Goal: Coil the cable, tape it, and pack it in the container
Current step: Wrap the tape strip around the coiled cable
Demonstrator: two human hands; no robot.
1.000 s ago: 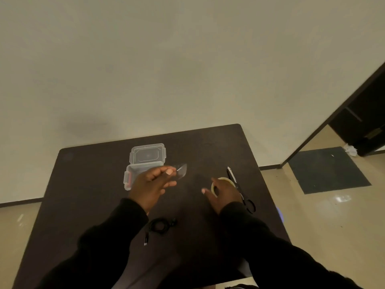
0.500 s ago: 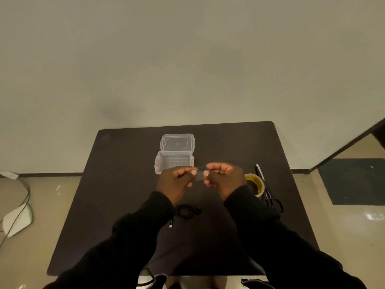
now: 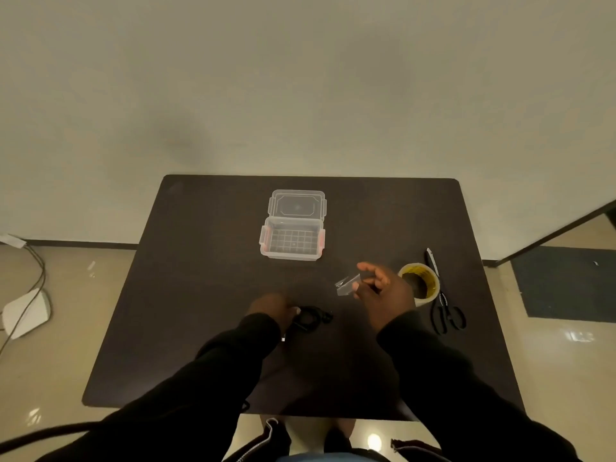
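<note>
A small coiled black cable (image 3: 311,319) lies on the dark table (image 3: 200,295) near its middle. My left hand (image 3: 271,308) rests on the coil's left side with fingers closing around it. My right hand (image 3: 383,290) hovers to the right and pinches a short strip of clear tape (image 3: 346,284) between its fingertips. The clear plastic container (image 3: 291,243) with red latches stands open farther back, its lid (image 3: 296,205) flipped away from me. It looks empty.
A roll of clear tape (image 3: 420,283) sits just right of my right hand, with black scissors (image 3: 445,310) beside it. A white device and cables (image 3: 25,308) lie on the floor to the left. A dark mat (image 3: 566,281) lies on the floor at right.
My hands, which held the tape strip together, have parted. The left hand dropped to the coiled cable, and the right hand kept the strip and moved right. The camera also shifted.
</note>
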